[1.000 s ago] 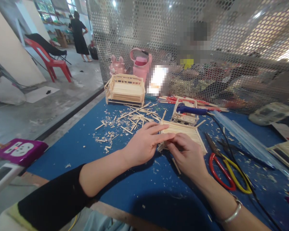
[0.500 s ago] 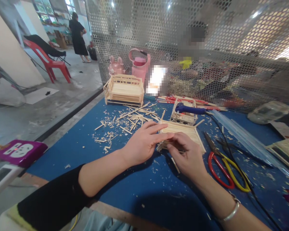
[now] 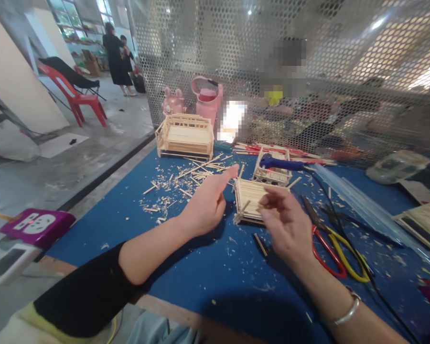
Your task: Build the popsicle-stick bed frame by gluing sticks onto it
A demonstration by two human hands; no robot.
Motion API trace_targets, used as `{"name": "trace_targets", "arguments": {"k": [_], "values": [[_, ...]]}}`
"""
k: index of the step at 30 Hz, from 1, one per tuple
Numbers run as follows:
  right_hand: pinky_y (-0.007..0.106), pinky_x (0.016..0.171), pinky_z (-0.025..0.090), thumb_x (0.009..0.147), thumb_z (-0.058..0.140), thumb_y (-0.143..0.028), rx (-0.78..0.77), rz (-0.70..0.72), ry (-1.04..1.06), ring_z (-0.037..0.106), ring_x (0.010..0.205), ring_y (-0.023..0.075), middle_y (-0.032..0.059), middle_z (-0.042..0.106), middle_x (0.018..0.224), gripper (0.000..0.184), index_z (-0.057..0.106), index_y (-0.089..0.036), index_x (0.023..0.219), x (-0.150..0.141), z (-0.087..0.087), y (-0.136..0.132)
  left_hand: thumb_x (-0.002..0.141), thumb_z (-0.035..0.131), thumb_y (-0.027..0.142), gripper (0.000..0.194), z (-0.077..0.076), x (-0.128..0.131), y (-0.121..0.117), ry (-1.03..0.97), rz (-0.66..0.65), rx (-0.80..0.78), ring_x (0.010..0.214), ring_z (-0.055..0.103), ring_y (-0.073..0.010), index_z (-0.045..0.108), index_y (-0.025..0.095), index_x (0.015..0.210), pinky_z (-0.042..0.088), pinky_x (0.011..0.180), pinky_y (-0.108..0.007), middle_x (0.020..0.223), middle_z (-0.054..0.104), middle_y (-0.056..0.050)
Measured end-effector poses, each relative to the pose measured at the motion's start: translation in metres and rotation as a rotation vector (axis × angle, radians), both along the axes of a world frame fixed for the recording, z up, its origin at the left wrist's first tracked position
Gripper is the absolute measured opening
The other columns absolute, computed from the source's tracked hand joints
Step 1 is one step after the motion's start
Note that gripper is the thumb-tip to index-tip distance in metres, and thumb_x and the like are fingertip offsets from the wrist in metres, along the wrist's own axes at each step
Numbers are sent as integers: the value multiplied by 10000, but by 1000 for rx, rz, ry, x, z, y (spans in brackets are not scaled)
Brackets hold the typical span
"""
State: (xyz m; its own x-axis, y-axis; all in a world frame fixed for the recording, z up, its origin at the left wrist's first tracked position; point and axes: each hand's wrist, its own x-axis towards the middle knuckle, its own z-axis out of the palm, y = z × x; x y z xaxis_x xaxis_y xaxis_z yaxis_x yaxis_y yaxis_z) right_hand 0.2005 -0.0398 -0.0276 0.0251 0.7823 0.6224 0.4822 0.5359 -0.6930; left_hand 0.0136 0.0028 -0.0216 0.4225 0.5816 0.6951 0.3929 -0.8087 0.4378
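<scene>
A small flat panel of glued wooden sticks [image 3: 250, 193] stands tilted up off the blue mat [image 3: 208, 267] at the centre. My right hand [image 3: 290, 222] grips the panel's near right edge between thumb and fingertips. Just left of the panel, my left hand [image 3: 206, 200] hovers apart from it, index finger stretched out toward the scattered wooden sticks [image 3: 197, 174] and the other fingers loosely curled, with nothing in it. One loose stick [image 3: 261, 244] lies on the mat below the panel.
A finished stick bench [image 3: 185, 136] stands at the back. A blue glue gun [image 3: 281, 164] rests on a small stick frame [image 3: 272, 176]. Red and yellow scissors [image 3: 331, 255] lie right, clear glue rods [image 3: 361, 200] beyond. A purple power strip [image 3: 36, 227] sits left. People work behind the perforated screen [image 3: 308, 57].
My right hand has tipped the stick panel up from lying flat. My left hand has come off the panel and lifted away to the left, index finger out.
</scene>
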Motion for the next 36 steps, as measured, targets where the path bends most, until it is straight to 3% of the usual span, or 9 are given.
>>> {"name": "trace_targets", "arguments": {"k": [5,10,12,15,19,22,28,31,36], "values": [[427,782,459,783,512,-264,255,-171,203,576,826,235,57,556,887,236,549,-251,1016,17,28,-13,790,414,47,462,-4,-6,7,59,173,-204,1062,589,-216,504,109,1239,483,925,-409,1139,644,-131],[453,833,421,860,426,-259,301,-355,-243,590,870,278,89,617,863,175,600,-263,871,50,73,-3,779,479,116,253,7,-7,-4,329,175,-405,844,636,-193,669,155,942,512,792,-333,901,695,-65],[441,818,437,831,449,-224,213,-357,-454,603,854,281,100,643,818,175,614,-230,775,62,88,24,755,525,159,218,12,-6,-9,462,138,-447,778,626,-187,690,162,898,505,727,-301,840,676,-54],[405,839,457,747,559,-123,-86,-324,-721,601,946,277,120,666,944,150,656,-163,853,71,98,81,739,585,253,255,15,-3,-15,566,114,-463,747,613,-191,697,172,954,487,681,-285,826,651,-50],[373,780,515,856,606,-280,-354,-249,-902,619,891,187,68,642,1023,197,623,-160,1011,70,88,146,768,617,386,304,12,1,-17,573,143,-471,796,614,-222,697,184,981,472,673,-294,824,641,-57],[379,781,530,902,551,-335,-475,-222,-970,613,936,182,67,598,1138,292,564,-178,1147,64,75,165,782,630,413,281,9,4,-17,546,142,-475,777,609,-211,703,194,942,458,647,-276,792,627,-42],[330,721,522,862,606,-335,-538,-257,-1021,628,829,161,46,651,979,216,629,-162,989,62,72,157,828,606,341,190,3,11,-15,518,124,-437,780,610,-207,705,180,813,455,664,-275,751,625,-39],[296,634,436,784,653,-326,-466,-364,-971,633,757,195,68,677,786,211,677,-117,792,72,93,140,846,584,304,180,1,13,-14,504,112,-443,798,617,-212,718,184,850,463,685,-288,773,651,-45],[336,526,331,811,546,-268,-325,-633,-831,577,625,188,100,649,683,261,694,-75,907,108,126,79,851,577,313,204,-2,13,-12,496,96,-466,812,631,-217,732,190,901,476,703,-308,837,698,-50]]}}
